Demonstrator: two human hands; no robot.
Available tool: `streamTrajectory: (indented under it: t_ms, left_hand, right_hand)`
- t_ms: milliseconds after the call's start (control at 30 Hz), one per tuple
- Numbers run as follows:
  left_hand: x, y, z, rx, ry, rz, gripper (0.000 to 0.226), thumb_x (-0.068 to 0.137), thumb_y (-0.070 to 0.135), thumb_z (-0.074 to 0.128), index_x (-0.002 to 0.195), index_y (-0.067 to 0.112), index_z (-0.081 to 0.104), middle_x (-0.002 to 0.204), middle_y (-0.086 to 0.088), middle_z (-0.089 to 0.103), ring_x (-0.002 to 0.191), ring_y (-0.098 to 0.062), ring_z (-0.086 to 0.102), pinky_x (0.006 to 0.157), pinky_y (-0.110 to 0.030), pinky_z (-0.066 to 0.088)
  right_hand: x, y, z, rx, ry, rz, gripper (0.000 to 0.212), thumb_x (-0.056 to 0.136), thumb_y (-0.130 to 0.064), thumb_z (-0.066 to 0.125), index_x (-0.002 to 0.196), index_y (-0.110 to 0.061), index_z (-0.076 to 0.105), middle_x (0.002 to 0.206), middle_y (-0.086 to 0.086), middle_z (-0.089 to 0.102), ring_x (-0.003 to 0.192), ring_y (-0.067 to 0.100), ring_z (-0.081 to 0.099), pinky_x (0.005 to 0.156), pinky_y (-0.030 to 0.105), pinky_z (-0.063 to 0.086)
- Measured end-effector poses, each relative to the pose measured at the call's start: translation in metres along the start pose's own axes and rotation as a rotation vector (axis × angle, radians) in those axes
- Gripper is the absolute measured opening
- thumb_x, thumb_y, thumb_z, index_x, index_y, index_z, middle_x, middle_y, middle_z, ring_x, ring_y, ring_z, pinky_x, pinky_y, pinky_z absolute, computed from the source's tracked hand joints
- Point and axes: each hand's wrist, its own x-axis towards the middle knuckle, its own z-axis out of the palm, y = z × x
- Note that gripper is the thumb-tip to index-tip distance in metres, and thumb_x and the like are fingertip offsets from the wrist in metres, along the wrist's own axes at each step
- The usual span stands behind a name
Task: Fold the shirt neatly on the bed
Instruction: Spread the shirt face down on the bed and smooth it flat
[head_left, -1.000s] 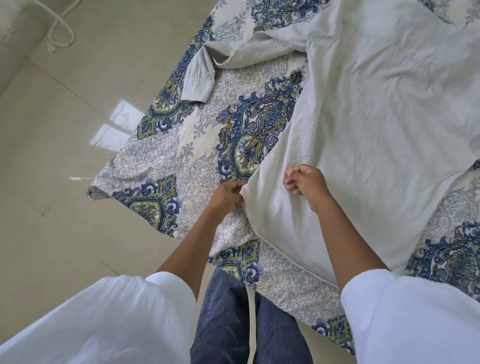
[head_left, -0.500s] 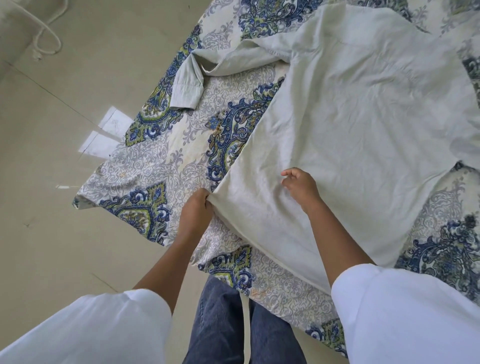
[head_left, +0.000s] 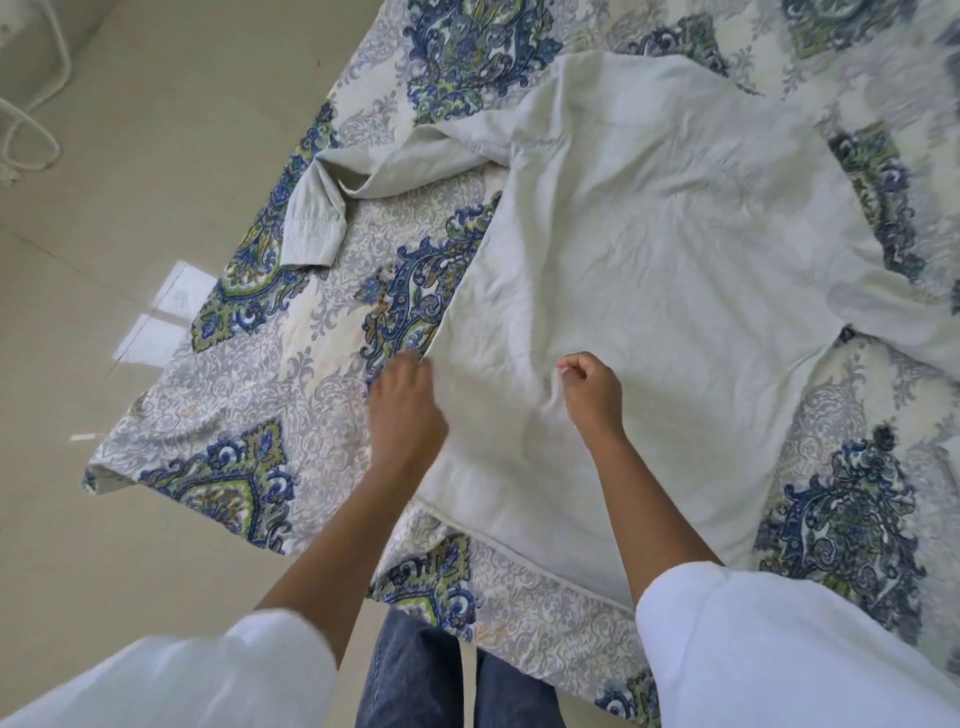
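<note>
Both hands are working the pale shirt (head_left: 649, 270) lying flat on the patterned bed (head_left: 249, 395): the left hand (head_left: 402, 410), blurred, has moved up its side edge, grip unclear, the right hand (head_left: 592, 389) is pinching cloth, smoothing before folding.

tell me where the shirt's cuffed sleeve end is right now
In the head view, the cuff lies upper left on the patterned bedsheet, near the bed's floor-side edge, well beyond the left hand.

Bare bedsheet (head_left: 332, 332) left (sleeve (head_left: 317, 218) beyond)
</note>
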Motion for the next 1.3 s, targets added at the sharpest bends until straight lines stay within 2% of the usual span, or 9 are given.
streamTrajectory:
  t_ms: [167, 400, 533, 667, 767, 833, 1000, 1167, 1300]
  left_hand:
    - [0.052, 0.035, 0.033, 0.225, -0.245, 0.448, 0.06, 0.096, 0.025, 0.031, 0.15, 0.014, 0.006, 0.158, -0.001, -0.005, 0.146, -0.017, -0.003, 0.117, -0.039, 0.001]
    - [0.066, 0.001, 0.042, 0.314, -0.055, 0.467, 0.062, 0.089, 0.034, 0.03, 0.142, 0.004, 0.032, 0.151, -0.01, 0.032, 0.139, -0.026, 0.03, 0.112, -0.041, 0.014]
    - [0.114, 0.064, 0.043, 0.251, -0.032, 0.646, 0.061, 0.092, 0.036, 0.023, 0.147, 0.008, 0.019, 0.155, -0.01, 0.021, 0.143, -0.021, 0.012, 0.115, -0.035, 0.005]
    - [0.162, 0.05, 0.055, 0.245, 0.04, 0.516, 0.069, 0.094, 0.053, 0.006, 0.148, 0.013, -0.009, 0.157, -0.002, -0.011, 0.144, -0.015, -0.014, 0.116, -0.029, -0.01]
    - [0.166, 0.044, 0.046, 0.193, 0.073, 0.474, 0.07, 0.094, 0.055, 0.004, 0.147, 0.012, -0.008, 0.155, -0.002, -0.012, 0.144, -0.016, -0.013, 0.115, -0.025, -0.012]
    - [0.174, 0.07, 0.039, 0.162, 0.083, 0.506, 0.068, 0.094, 0.05, 0.011, 0.148, 0.009, -0.001, 0.155, -0.005, -0.004, 0.145, -0.021, -0.004, 0.117, -0.029, -0.007]
    - [0.25, 0.11, 0.024, 0.152, 0.049, 0.538, 0.07, 0.089, 0.047, 0.005, 0.149, 0.011, 0.005, 0.158, -0.005, 0.003, 0.145, -0.015, 0.001, 0.116, -0.028, -0.003]
    - [0.274, 0.085, 0.021, 0.171, 0.06, 0.493, 0.066, 0.093, 0.047, 0.006, 0.149, 0.013, 0.007, 0.158, -0.001, 0.003, 0.142, -0.007, -0.007, 0.117, -0.027, -0.007]
    - [0.284, 0.105, -0.005, 0.08, 0.419, 0.515, 0.047, 0.088, 0.027, 0.036, 0.13, 0.008, 0.048, 0.133, -0.013, 0.053, 0.121, -0.025, 0.041, 0.096, -0.037, 0.026]
  right_hand:
    - [0.023, 0.003, -0.008, -0.099, -0.027, -0.087, 0.029, 0.09, -0.005, 0.043, 0.107, -0.011, 0.066, 0.113, 0.005, 0.066, 0.111, 0.024, 0.055, 0.091, 0.032, 0.045]
    - [0.052, 0.012, -0.011, -0.272, 0.216, -0.177, 0.032, 0.091, -0.006, 0.044, 0.119, -0.011, 0.059, 0.129, 0.006, 0.055, 0.125, 0.025, 0.04, 0.095, 0.036, 0.037]
    - [0.088, -0.005, 0.012, -0.452, 0.231, -0.406, 0.044, 0.088, -0.025, 0.038, 0.126, -0.012, 0.056, 0.138, 0.016, 0.049, 0.129, 0.032, 0.044, 0.101, 0.046, 0.038]
    - [0.132, 0.002, 0.013, -0.805, 0.114, -0.62, 0.05, 0.091, -0.042, 0.032, 0.139, -0.028, 0.041, 0.148, 0.005, 0.039, 0.137, 0.028, 0.035, 0.107, 0.054, 0.028]
    - [0.174, 0.008, -0.027, -0.816, 0.244, -0.372, 0.059, 0.092, -0.05, 0.016, 0.145, -0.029, 0.029, 0.155, 0.004, 0.024, 0.143, 0.026, 0.021, 0.112, 0.055, 0.014]
    - [0.194, -0.011, -0.037, -0.68, 0.31, -0.191, 0.063, 0.091, -0.049, 0.01, 0.148, -0.026, 0.02, 0.158, 0.007, 0.011, 0.146, 0.025, 0.007, 0.114, 0.054, 0.004]
    - [0.22, -0.042, -0.016, -0.817, 0.174, -0.652, 0.048, 0.093, -0.037, 0.029, 0.137, -0.026, 0.045, 0.148, 0.004, 0.039, 0.137, 0.026, 0.036, 0.107, 0.054, 0.028]
    - [0.27, -0.048, -0.065, -0.81, 0.233, -0.341, 0.058, 0.091, -0.045, 0.011, 0.146, -0.033, 0.024, 0.157, -0.003, 0.016, 0.145, 0.024, 0.014, 0.112, 0.047, 0.016]
    - [0.269, -0.087, -0.047, -0.63, 0.383, -0.493, 0.048, 0.088, -0.036, 0.029, 0.125, -0.021, 0.057, 0.139, 0.007, 0.049, 0.126, 0.03, 0.042, 0.1, 0.047, 0.032]
